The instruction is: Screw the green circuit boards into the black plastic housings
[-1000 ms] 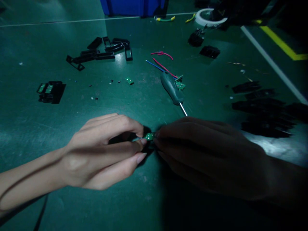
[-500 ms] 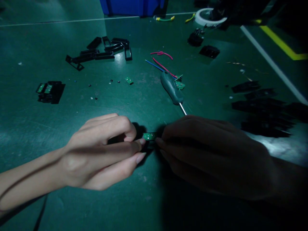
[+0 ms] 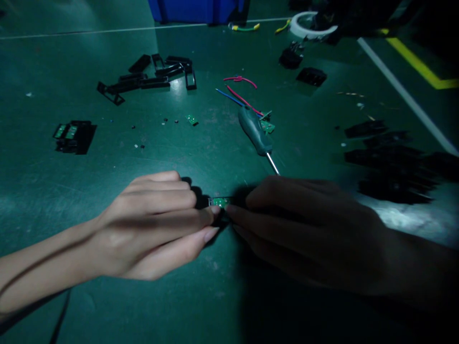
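Observation:
A small green circuit board sits in a dark frame low in the middle of the view, between my two hands. My left hand is closed, its index fingertip and thumb pinching the left end. From the right, my right hand grips the other end; deep shadow covers it, and its fingers hide part of the board. Just beyond the right hand lies a screwdriver with a dark green handle, its tip hidden behind the knuckles. Another small circuit board rests loose on the green surface.
Black plastic frames lie at the back left, and a black housing with boards at the left. Red wires lie past the screwdriver. Dark parts are heaped at the right. A blue bin and a white ring stand at the back.
My right fingertips have slid slightly left along the board. The left hand's fingers have curled closer together, and more of the dark frame's left end shows.

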`<state>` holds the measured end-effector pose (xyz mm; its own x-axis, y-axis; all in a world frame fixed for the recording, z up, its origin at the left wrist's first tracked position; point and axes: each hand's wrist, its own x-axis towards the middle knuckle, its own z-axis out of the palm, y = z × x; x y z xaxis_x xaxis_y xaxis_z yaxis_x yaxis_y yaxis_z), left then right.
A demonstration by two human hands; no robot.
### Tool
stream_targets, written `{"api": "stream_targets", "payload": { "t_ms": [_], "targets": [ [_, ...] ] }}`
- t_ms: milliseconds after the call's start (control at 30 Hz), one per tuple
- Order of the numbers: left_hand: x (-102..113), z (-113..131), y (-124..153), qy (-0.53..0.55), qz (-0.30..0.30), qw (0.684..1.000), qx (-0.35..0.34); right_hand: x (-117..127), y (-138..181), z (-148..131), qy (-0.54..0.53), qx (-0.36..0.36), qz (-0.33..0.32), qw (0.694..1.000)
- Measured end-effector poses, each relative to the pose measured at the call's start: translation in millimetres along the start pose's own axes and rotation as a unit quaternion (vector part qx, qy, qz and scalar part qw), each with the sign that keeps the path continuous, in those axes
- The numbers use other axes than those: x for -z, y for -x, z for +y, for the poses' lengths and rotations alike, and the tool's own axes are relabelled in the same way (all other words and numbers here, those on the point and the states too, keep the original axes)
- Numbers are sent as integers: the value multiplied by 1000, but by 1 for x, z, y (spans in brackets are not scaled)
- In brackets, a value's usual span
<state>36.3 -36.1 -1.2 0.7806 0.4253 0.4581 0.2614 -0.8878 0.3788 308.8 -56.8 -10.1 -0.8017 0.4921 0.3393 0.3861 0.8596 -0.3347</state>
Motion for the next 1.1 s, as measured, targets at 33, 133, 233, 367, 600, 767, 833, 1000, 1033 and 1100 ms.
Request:
{"api": "stream_targets", "payload": {
  "t_ms": [33, 133, 233, 367, 600, 767, 833, 1000, 1033, 1100],
  "targets": [
    [0, 0, 0, 6, -3, 1000, 4, -1, 0, -1, 4, 6, 8, 1000],
    [-1, 0, 1, 20, -3, 1000, 5, -4, 0, -1, 9, 25, 33, 999],
    [-2, 0, 1, 28, -8, 1000, 4, -4, -1, 0, 5, 34, 33, 999],
    [-2, 0, 1, 27, -2, 1000, 1, -3, -2, 1, -1, 34, 36, 999],
    [-1, 0, 0, 35, -15, 999, 23, -1, -2, 1, -1, 37, 36, 999],
    [-1, 2, -1, 2, -11, 1000, 9, -1, -2, 1, 0, 36, 35, 999],
    [0, 2, -1, 9, -5, 1000, 11, -1, -2, 1, -2, 36, 35, 999],
    [1, 3, -3, -3, -19, 1000, 13, -2, -2, 1, -2, 32, 32, 999],
    [1, 3, -4, -6, -19, 1000, 12, -2, -3, 2, -2, 32, 32, 999],
    [1, 3, -4, 0, -14, 1000, 11, -3, -3, 2, -2, 32, 35, 999]
  ]
}}
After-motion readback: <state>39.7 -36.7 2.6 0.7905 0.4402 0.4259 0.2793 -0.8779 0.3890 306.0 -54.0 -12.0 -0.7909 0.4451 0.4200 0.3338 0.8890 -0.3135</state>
